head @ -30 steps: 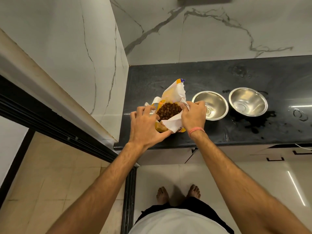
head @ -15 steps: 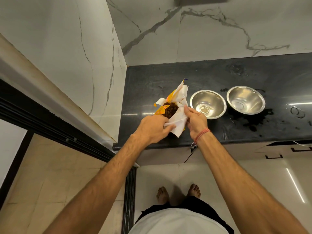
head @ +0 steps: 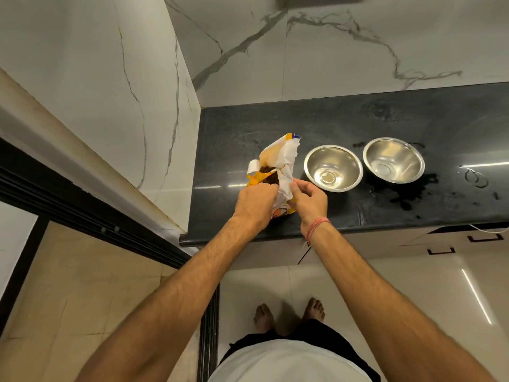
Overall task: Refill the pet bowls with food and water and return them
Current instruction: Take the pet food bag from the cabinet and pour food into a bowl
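Step in hand: the food bag [head: 278, 166], left of centre in the frame, is being held at its mouth, probably so kibble can be tipped into a bowl.
Left hand [head: 254, 205]: curled round the bag's near side; the fingers are hidden behind the hand, so how tightly it's gripped can't be told.
Right hand [head: 309, 199]: the white inner flap is pinched between thumb and fingers [head: 293, 186].
Kibble [head: 268, 173]: seen as a dark patch inside the opening.
Near bowl [head: 333, 168]: just right of the bag on the black table [head: 248, 125], looks empty.
Far bowl [head: 394, 160]: further right, also looks empty, wet splashes beside it.
Tip: the mouth is best folded into a narrow spout and brought over the near bowl before it's tilted, slowly, so nothing gets scattered.
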`<state>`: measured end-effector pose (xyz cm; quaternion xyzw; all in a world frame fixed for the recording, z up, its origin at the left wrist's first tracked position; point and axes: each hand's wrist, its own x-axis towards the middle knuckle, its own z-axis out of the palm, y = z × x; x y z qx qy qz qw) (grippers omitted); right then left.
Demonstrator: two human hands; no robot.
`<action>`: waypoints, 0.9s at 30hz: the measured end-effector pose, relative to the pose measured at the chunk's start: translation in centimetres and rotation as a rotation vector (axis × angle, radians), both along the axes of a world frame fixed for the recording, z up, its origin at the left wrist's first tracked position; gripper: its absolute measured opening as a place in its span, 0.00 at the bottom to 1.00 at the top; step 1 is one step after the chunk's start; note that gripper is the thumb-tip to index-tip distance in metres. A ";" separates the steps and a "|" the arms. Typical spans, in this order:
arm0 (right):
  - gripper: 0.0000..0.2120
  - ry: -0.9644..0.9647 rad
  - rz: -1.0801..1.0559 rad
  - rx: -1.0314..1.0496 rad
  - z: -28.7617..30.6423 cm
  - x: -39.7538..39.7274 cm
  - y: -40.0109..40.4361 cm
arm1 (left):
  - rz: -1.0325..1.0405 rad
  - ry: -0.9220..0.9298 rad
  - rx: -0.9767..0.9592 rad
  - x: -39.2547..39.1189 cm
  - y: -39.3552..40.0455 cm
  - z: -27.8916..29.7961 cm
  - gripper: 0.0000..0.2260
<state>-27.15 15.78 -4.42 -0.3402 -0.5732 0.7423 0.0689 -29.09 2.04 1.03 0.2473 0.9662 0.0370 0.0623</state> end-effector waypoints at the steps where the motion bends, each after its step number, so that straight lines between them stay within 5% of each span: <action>1: 0.05 0.001 -0.015 -0.057 0.0 0.2 0.0 | -0.006 0.044 -0.036 0.2 0.1 0.1 0.10; 5: 0.04 -0.006 -0.037 -0.046 -0.7 0.8 0.5 | 0.011 0.098 0.045 0.6 0.6 0.7 0.09; 9: 0.04 -0.007 -0.075 0.038 0.1 -0.1 0.4 | 0.139 -0.099 0.339 0.9 1.3 1.4 0.11; 15: 0.02 0.026 -0.080 -0.188 1.9 -1.3 -0.5 | 0.153 -0.086 0.169 0.4 1.0 1.5 0.08; 22: 0.12 0.054 -0.040 -0.343 1.5 0.4 -0.3 | 0.158 -0.015 0.133 0.9 0.1 1.7 0.13; 27: 0.13 -0.292 -0.036 -0.458 -2.5 3.3 -0.5 | 0.156 0.010 0.170 1.2 0.1 2.5 0.10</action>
